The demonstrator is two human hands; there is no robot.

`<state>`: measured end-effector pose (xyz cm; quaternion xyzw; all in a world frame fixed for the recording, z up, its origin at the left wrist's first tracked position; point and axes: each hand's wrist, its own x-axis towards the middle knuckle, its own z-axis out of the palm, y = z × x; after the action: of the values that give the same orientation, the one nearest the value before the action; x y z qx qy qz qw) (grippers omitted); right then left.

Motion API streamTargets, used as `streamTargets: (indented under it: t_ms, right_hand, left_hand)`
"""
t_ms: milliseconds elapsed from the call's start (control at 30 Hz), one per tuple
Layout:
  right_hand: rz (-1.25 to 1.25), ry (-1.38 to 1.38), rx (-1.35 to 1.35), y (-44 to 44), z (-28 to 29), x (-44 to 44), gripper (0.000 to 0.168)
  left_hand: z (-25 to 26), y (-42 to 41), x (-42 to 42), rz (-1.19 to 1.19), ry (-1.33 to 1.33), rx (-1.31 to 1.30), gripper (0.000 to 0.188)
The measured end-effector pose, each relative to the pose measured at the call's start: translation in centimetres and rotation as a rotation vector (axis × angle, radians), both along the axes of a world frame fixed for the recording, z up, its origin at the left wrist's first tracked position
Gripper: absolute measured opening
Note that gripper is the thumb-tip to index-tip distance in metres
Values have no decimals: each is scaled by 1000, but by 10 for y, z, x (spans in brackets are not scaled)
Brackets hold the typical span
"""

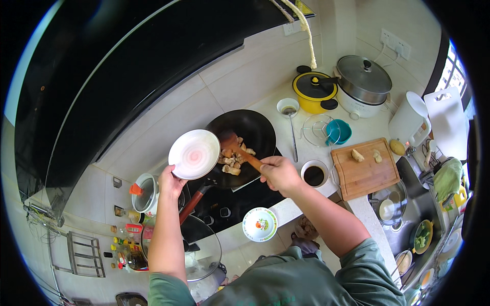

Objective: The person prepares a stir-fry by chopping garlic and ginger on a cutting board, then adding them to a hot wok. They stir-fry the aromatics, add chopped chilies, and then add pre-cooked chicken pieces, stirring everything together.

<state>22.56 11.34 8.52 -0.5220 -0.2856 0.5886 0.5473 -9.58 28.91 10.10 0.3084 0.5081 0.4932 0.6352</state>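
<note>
My left hand (pixel 171 183) grips the rim of a white bowl (pixel 194 154), tilted beside the wok's left edge; its inside faces me and looks empty apart from a pinkish mark. In my right hand (pixel 281 175) is a wooden spatula (pixel 250 160), its blade down among browned meat chunks (pixel 231 168). Those chunks lie in a black wok (pixel 262 132) on the black cooktop (pixel 226 222). The wok's wooden handle (pixel 191 208) points toward me, left of centre. Near the counter's front edge sits a small bowl with a printed picture (pixel 259 224).
Right of the wok are a bowl of dark liquid (pixel 314 175), a spoon (pixel 293 137), a wire rack (pixel 316 130), a teal cup (pixel 340 131) and a cutting board (pixel 365 172). Yellow (pixel 312 101) and white (pixel 360 105) pots stand behind. A glass lid (pixel 206 248) and bottles (pixel 132 256) are left. The range hood (pixel 134 76) overhangs.
</note>
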Motion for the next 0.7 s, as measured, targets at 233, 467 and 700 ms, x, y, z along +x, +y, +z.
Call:
streamTargets:
  t_ms: [233,467,700]
  right_hand:
    - [110,-695,-82,25,49,62,27]
    - [551,-1639,-3,94,36,87,24]
    - [580,-1812,197,79,80,40,21]
  left_hand:
    - [-5,-18,-11,76,-46,5,38]
    - [4,-44,-7,182,-143,32,36]
    - [15,-66,-1,235,-213,49,37]
